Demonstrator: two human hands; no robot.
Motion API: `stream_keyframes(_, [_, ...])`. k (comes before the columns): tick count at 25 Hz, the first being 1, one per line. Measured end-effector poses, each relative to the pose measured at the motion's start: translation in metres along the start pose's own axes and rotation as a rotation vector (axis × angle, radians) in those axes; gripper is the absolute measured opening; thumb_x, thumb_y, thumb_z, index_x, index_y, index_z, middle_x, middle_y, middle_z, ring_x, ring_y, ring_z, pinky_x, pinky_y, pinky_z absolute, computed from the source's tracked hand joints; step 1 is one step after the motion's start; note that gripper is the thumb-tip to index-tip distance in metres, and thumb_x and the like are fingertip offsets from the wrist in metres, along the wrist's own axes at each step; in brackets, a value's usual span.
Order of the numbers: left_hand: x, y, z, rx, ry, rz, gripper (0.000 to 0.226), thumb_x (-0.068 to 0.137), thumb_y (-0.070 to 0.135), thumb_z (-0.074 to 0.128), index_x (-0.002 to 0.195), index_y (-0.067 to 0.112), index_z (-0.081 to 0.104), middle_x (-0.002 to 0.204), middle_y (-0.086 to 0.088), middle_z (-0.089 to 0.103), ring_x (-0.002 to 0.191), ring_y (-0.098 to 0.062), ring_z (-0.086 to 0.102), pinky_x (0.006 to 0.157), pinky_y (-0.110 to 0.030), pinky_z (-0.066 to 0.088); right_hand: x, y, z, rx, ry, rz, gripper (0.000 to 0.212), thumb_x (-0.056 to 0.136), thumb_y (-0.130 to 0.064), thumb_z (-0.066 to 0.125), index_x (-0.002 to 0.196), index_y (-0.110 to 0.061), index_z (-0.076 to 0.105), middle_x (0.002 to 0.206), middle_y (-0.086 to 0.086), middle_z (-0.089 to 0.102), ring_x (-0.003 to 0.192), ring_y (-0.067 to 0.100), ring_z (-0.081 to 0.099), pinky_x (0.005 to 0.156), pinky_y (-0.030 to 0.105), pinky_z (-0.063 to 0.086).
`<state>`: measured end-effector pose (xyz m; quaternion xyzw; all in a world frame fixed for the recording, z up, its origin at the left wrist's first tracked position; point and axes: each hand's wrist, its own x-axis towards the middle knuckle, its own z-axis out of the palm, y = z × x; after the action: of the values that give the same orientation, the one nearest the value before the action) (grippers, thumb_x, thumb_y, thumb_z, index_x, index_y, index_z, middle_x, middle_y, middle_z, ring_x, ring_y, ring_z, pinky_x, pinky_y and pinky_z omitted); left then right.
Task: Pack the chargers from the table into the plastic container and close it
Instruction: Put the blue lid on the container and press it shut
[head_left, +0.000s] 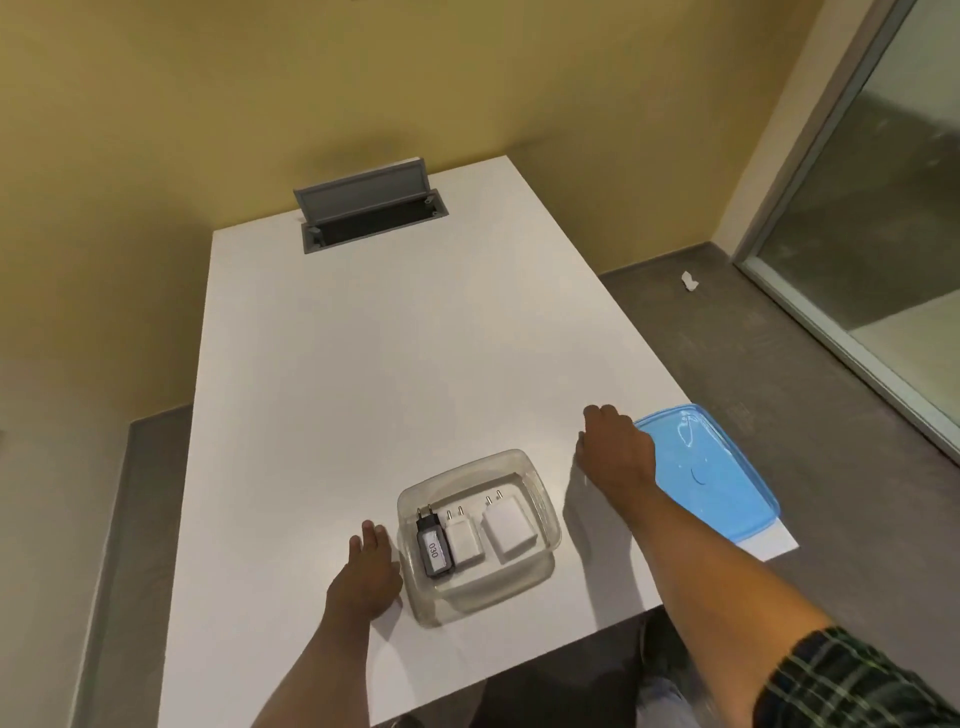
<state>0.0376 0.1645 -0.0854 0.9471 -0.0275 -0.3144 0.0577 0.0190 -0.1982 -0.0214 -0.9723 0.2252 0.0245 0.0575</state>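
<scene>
Three chargers (470, 535) lay inside the container (540, 486). My left hand (366, 571) rested flat beside it; my right hand (615, 449) curled over the lid (717, 467) to its right, which could slide off the table edge.

My view: a white table (363, 364) carrying a clear plastic container (540, 558) near its front edge. A blue lid (727, 488) lies flat at the right edge, my left hand (363, 574) rests beside the container
</scene>
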Motion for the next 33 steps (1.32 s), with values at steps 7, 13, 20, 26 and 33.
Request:
stream_keyframes(7, [0.016,0.014,-0.02,0.168,0.063,0.092,0.038,0.102,0.026,0.034,0.114,0.009,0.065,0.126,-0.013,0.056,0.121,-0.033,0.058,0.096,-0.037,0.047,-0.022,0.066,0.035,-0.031,-0.248,0.309,0.036,0.092,-0.026,0.059,0.126,-0.014,0.054,0.123,0.006,0.056,0.113,0.024,0.058,0.086,0.035,0.051])
stream_keyframes(13, [0.016,0.014,-0.015,0.063,0.029,0.052,0.029,0.101,0.023,0.041,0.115,0.006,0.06,0.121,-0.015,0.051,0.12,-0.036,0.057,0.097,-0.04,0.047,-0.035,0.079,0.045,-0.07,-0.295,0.271,0.022,0.095,-0.013,0.058,0.117,-0.015,0.063,0.117,0.005,0.061,0.107,0.022,0.064,0.079,0.033,0.054])
stream_keyframes(20, [0.011,0.01,-0.025,-0.026,-0.011,0.043,0.017,0.099,0.021,0.045,0.092,0.01,0.055,0.116,-0.015,0.055,0.111,-0.035,0.061,0.094,-0.039,0.047,-0.037,0.077,0.044,-0.018,-0.239,0.226,0.016,0.097,-0.008,0.053,0.107,-0.014,0.064,0.108,0.003,0.069,0.098,0.02,0.069,0.077,0.029,0.054])
stream_keyframes(26, [0.005,0.016,-0.041,-0.2,0.107,-0.062,0.022,0.087,0.01,0.046,0.068,0.016,0.054,0.094,-0.011,0.07,0.091,-0.032,0.061,0.078,-0.034,0.048,-0.032,0.059,0.027,0.109,-0.093,0.198,0.015,0.096,-0.01,0.047,0.101,-0.009,0.062,0.101,0.007,0.069,0.092,0.022,0.067,0.074,0.031,0.052])
stream_keyframes(33, [-0.007,0.081,-0.071,-0.326,0.533,0.073,0.023,0.096,0.023,0.049,0.112,0.018,0.065,0.115,-0.004,0.064,0.108,-0.029,0.064,0.092,-0.04,0.051,-0.03,0.021,-0.008,0.369,0.12,0.048,0.009,0.093,-0.014,0.056,0.095,-0.007,0.062,0.09,0.01,0.068,0.084,0.031,0.067,0.07,0.038,0.052])
